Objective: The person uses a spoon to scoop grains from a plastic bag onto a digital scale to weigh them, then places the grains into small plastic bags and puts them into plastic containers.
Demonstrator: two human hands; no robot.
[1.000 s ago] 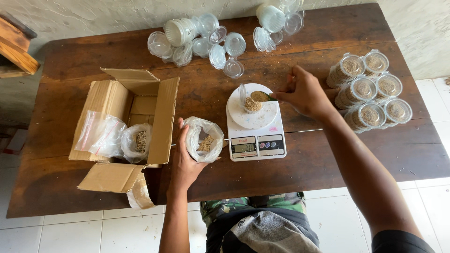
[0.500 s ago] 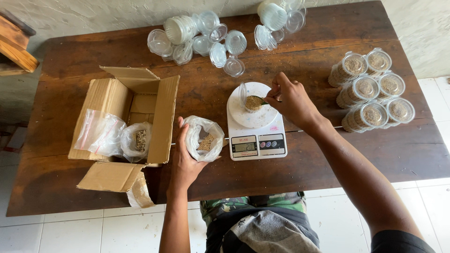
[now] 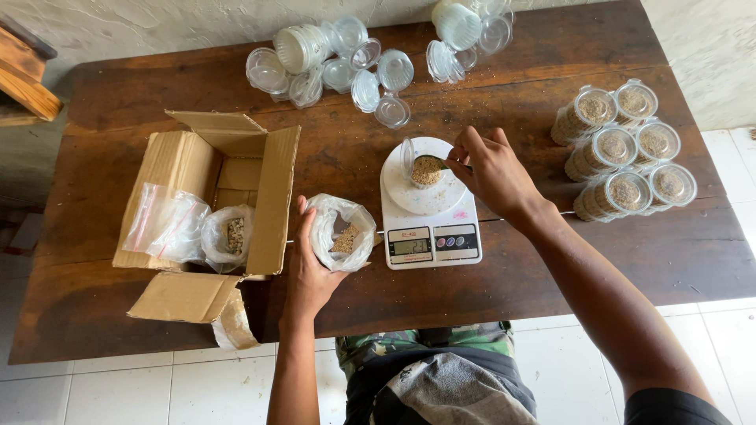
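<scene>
Here, the right hand [image 3: 494, 169] pinches a spoon [image 3: 441, 164] over a cup [image 3: 424, 167] on the scale [image 3: 429, 206]; the left hand [image 3: 309, 267] grips a plastic bag [image 3: 341, 232].

Single head view, steeply down over table [image 3: 551, 260]

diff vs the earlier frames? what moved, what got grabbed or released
The right hand drew back from the far side of the small cup on the scale to its right side, still pinching a spoon at the rim. Nothing grabbed or released. The left hand still holds the plastic bag; box and jars unmoved.
</scene>
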